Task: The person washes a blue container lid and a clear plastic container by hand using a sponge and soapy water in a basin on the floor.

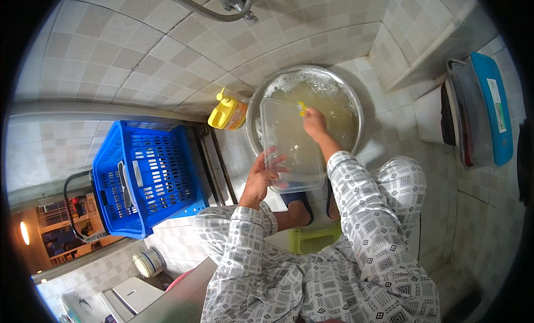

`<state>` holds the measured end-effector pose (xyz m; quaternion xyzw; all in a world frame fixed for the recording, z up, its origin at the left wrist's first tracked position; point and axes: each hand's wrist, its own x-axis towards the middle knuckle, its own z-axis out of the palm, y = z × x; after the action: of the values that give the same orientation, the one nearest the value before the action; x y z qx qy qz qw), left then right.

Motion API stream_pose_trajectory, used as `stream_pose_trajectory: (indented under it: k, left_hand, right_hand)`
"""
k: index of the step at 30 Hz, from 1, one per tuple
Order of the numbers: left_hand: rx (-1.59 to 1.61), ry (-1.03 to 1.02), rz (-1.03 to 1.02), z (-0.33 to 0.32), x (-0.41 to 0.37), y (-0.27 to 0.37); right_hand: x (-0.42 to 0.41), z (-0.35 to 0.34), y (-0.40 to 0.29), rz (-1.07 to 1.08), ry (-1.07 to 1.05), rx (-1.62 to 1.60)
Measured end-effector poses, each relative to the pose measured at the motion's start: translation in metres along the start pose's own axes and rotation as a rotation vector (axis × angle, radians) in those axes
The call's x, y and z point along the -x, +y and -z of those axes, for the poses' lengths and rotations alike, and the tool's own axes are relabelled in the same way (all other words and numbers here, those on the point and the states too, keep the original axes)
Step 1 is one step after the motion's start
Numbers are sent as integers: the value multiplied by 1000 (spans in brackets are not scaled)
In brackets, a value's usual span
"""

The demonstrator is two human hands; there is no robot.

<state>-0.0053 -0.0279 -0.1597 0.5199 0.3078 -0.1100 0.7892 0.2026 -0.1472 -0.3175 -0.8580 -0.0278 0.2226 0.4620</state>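
Observation:
A clear plastic container or lid (292, 164) is tilted over the near side of a round metal basin (361, 118). My left hand (263, 175) supports its left edge, with some fingers showing through the plastic. In my right hand (315, 122) is a small yellow object (301, 109), perhaps a scrubber, mostly hidden by my fingers. That hand is above the clear plastic, near its upper right side. Cloudy water (333, 104) fills the basin, with white suds along its far rim.
A yellow jug with a pump top (227, 114) stands left of the basin. Farther left is a blue slotted crate (142, 177). Upright plastic containers with a blue lid (492, 110) lean at right. A green stool (295, 241) is beneath me; a metal hose (196, 8) hangs on the wall.

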Motion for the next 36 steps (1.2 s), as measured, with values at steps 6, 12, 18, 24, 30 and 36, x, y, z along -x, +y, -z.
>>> stream_pose_trajectory:
  k: [6, 12, 18, 24, 30, 36]
  left_hand:
    - [-42, 167, -16, 21, -13, -11]
    - [-32, 156, 3, 13, -32, -17]
    - [-42, 115, -12, 0, -37, -9]
    - [-40, 90, -87, 11, -27, -20]
    - [26, 59, -140, 3, -15, -15]
    - [-49, 39, -103, 21, -27, -15]
  right_hand:
    - [-9, 2, 90, -429, 277, 2]
    - [3, 0, 87, -323, 103, -865]
    - [58, -22, -22, 70, -202, -659]
    - [66, -34, -75, 727, 88, -236]
    - [-5, -8, -42, 317, 197, -86]
    - [7, -2, -78, 723, 225, -158]
